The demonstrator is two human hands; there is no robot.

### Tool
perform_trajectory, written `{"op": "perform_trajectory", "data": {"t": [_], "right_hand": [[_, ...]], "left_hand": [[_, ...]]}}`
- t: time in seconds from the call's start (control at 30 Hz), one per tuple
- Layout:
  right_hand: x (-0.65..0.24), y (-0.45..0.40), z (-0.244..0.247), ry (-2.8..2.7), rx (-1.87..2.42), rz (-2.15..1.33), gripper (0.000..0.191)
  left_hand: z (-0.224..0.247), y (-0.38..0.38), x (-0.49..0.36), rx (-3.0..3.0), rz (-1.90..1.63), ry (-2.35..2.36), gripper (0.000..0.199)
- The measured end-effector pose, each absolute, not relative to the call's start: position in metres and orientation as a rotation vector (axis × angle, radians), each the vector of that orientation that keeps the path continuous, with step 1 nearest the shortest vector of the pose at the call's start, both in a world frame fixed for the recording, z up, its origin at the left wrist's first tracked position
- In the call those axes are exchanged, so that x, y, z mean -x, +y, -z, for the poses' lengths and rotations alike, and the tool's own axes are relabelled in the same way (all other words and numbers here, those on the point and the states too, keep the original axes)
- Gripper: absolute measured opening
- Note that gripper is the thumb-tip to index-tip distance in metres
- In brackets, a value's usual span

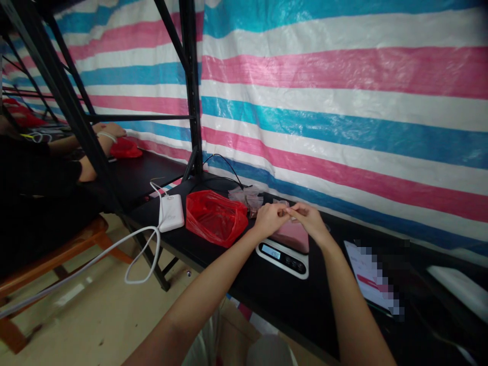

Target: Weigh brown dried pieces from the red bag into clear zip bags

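Both hands meet over the back of a small kitchen scale (pixel 301 268) with a pinkish weighing plate (pixel 293 239) and a lit display. My left hand (pixel 271 219) is closed, its thumb and fingers pinched together. Facing it, my right hand (pixel 310 219) pinches at the same spot, and the fingertips touch. Whatever lies between them is small and mostly hidden. A bit of clear plastic (pixel 281 202) shows just behind the fingers. To the left of my left hand are small clear zip bags (pixel 253 201) with brownish contents.
An open red plastic bag (pixel 213 218) stands left of the scale, beside a white power bank (pixel 171 212) with a looping cable. A lit phone (pixel 371 279) lies on the right. A black metal post (pixel 192 101) separates a co-worker's arm (pixel 89 165) at the neighbouring table.
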State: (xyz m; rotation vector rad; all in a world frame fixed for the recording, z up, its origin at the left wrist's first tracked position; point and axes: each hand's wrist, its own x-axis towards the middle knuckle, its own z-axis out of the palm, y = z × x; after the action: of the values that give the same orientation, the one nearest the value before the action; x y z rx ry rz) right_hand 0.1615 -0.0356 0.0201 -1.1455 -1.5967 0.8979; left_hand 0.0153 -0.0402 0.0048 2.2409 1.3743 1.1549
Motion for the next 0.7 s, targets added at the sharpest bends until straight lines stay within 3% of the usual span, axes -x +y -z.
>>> {"op": "perform_trajectory", "data": {"t": [0.33,0.7], "right_hand": [[-0.167,-0.034,-0.02,-1.527,1.05,-0.951,0.035],[-0.156,-0.039,-0.025,-1.743,1.118,-0.437,0.014]], "left_hand": [[-0.009,-0.037,-0.01,-2.171,-1.146,1.114,0.037],[-0.019,-0.046,-0.007,-2.118,-1.431,1.397,0.028]]}}
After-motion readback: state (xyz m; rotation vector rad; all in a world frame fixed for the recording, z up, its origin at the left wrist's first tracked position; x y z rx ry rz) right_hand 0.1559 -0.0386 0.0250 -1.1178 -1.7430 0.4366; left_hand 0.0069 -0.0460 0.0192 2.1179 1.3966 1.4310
